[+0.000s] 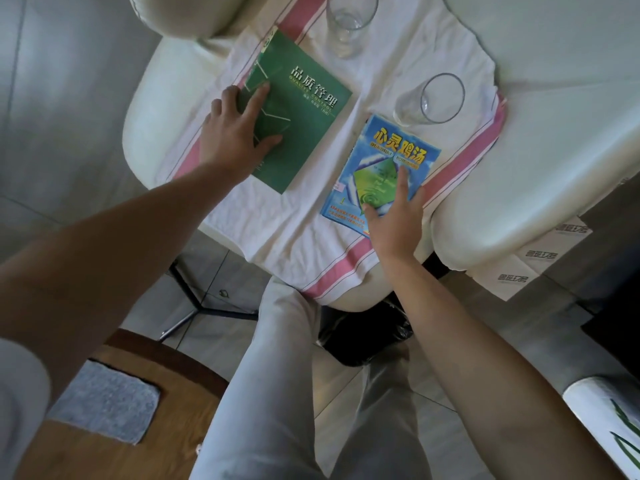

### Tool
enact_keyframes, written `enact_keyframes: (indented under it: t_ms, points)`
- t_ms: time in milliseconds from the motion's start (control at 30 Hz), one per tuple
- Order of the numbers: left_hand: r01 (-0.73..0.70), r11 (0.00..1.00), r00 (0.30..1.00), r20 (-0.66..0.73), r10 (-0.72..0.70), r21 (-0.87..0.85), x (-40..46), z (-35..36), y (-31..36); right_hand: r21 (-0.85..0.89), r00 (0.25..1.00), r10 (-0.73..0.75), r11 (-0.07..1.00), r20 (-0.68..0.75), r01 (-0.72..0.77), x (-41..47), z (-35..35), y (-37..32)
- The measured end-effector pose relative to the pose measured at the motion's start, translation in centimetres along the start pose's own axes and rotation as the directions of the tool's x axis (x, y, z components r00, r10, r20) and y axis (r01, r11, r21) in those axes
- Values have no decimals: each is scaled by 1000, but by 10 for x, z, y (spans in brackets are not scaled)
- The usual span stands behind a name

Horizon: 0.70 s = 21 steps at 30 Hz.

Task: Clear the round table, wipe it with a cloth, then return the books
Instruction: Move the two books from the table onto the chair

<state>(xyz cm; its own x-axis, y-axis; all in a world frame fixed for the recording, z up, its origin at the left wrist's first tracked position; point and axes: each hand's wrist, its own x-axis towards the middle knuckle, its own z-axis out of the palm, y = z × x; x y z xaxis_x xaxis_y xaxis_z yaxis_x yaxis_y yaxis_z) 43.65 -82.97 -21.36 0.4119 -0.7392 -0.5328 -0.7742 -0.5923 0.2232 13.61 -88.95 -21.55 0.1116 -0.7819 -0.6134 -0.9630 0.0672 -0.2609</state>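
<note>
Head view: green book (304,112) and blue book (384,171) lie apart on a pink-striped towel (277,230), each under an open, flat hand, left hand (235,133), right hand (394,220). Two glasses (433,98) stand beyond; the blue book nears the towel's edge.

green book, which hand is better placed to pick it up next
Left. The left hand already lies flat on the green book, fingers at its near edge; the right hand rests on the blue book.
</note>
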Motion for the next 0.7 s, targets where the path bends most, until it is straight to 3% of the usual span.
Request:
enact_keyframes:
  t_ms: [233,500,700]
  points:
    - [-41,993,999,-25,44,112,-10,9,3,-263,996,19,965,92,6,7,-15,-3]
    - [11,993,999,35,-15,115,-9,-5,22,-350,984,75,937,161,-14,9,-22,-14]
    - [34,999,996,-87,-33,14,-35,-19,40,-297,981,103,954,166,-50,-1,-59,-19]
